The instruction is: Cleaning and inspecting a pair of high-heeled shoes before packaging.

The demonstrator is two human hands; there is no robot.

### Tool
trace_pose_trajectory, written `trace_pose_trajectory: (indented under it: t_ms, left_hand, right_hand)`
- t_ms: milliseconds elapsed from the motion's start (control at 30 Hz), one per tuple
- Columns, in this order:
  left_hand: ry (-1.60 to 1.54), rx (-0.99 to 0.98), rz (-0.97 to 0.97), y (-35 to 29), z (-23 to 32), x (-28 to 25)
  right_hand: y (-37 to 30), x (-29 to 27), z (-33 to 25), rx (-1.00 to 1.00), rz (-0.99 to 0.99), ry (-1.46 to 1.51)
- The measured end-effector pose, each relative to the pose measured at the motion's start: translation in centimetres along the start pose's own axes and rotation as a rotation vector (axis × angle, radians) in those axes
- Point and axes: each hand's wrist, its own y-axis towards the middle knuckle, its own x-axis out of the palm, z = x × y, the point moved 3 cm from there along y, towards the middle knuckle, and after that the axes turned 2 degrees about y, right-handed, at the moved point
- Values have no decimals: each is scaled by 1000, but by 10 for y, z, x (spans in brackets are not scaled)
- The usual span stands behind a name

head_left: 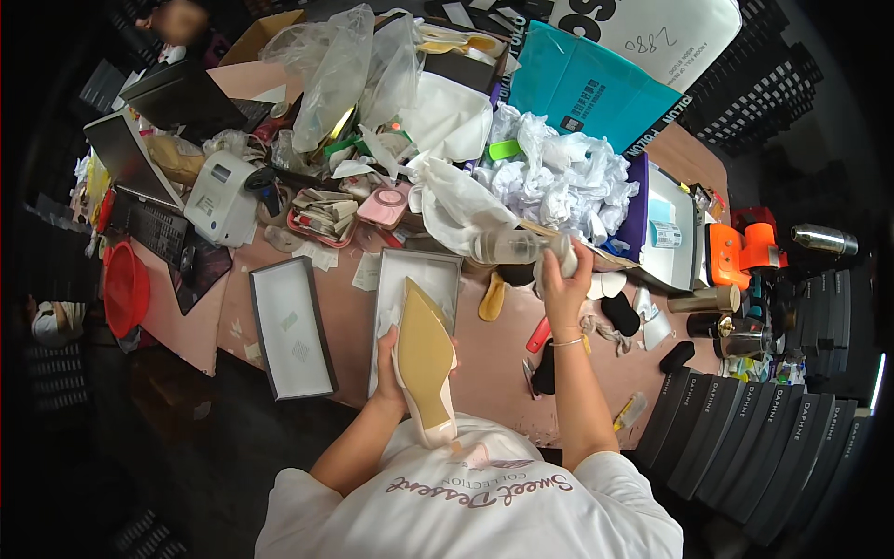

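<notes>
My left hand (391, 371) is closed around a pale pointed-toe shoe (424, 349). Its tan sole faces up and its toe points away from me. Behind the shoe lies an open shoe box base (419, 268) with a white inside. My right hand (565, 284) is raised farther off to the right, fingers closed on a whitish wad of cloth (556, 259). A clear bottle (507, 247), tilted on its side, meets the wad; whether my fingers also grip the bottle I cannot tell.
An empty box half (293, 326) sits at left. Crumpled white paper (559, 177) fills a purple-edged box at the back. A yellow utility knife (630, 411), a red-handled tool (538, 334) and dark cloths lie at right. Stacked dark shoe boxes (745, 438) stand beside the table.
</notes>
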Motion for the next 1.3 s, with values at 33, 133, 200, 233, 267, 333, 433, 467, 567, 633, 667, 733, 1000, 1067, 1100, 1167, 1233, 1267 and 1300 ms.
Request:
trace_pose_trajectory:
  t_ms: [33, 133, 200, 233, 267, 333, 433, 467, 567, 633, 667, 733, 1000, 1067, 1100, 1167, 1233, 1267, 1300]
  left_hand:
    - [11, -7, 18, 1, 0, -3]
    - [41, -21, -9, 4, 0, -8]
    - [29, -31, 54, 1, 2, -4]
    - [20, -30, 85, -1, 3, -2]
    - [37, -11, 80, 0, 6, 2]
    - [84, 10, 61, -1, 12, 10]
    - [-1, -26, 26, -6, 8, 9]
    - [14, 3, -26, -4, 8, 6]
    - [25, 153, -40, -1, 14, -5]
    - [-9, 300, 108, 0, 24, -1]
    - [-26, 338, 88, 0, 26, 4]
    - [-66, 418, 61, -4, 25, 15]
    - [156, 220, -226, -40, -41, 27]
    - [227, 225, -201, -45, -40, 30]
    - [226, 220, -220, -44, -42, 34]
    - [220, 212, -255, -44, -46, 40]
    - [258, 215, -316, -42, -45, 36]
    - [276, 216, -346, -41, -43, 34]
    - [297, 206, -304, -39, -43, 36]
  right_hand:
    - [2, 9, -7, -200, -77, -166]
    - [-6, 42, -8, -219, -307, -177]
    - [-13, 57, 3, -207, -399, -177]
    - [-12, 63, -1, -207, -423, -191]
    - [-11, 66, -7, -205, -445, -207]
    - [-2, 65, -15, -179, -448, -245]
    - [6, 47, -13, -56, -430, -221]
    - [5, 36, -17, -12, -379, -165]
    - [-11, 6, -31, 121, -293, 0]
    - [-41, -22, -45, 235, -362, 49]
    - [-58, -33, -54, 297, -390, 61]
    - [-91, -54, -73, 440, -408, 137]
    - [-117, -100, -176, 26, -426, 142]
    - [-121, -99, -190, -76, -464, 91]
    - [-119, -98, -195, -150, -466, 76]
    - [-118, -91, -198, -288, -498, 53]
    - [-130, -93, -200, -295, -576, -1]
    - [-134, -93, -200, -297, -615, -29]
    - [-135, -91, -195, -350, -580, -2]
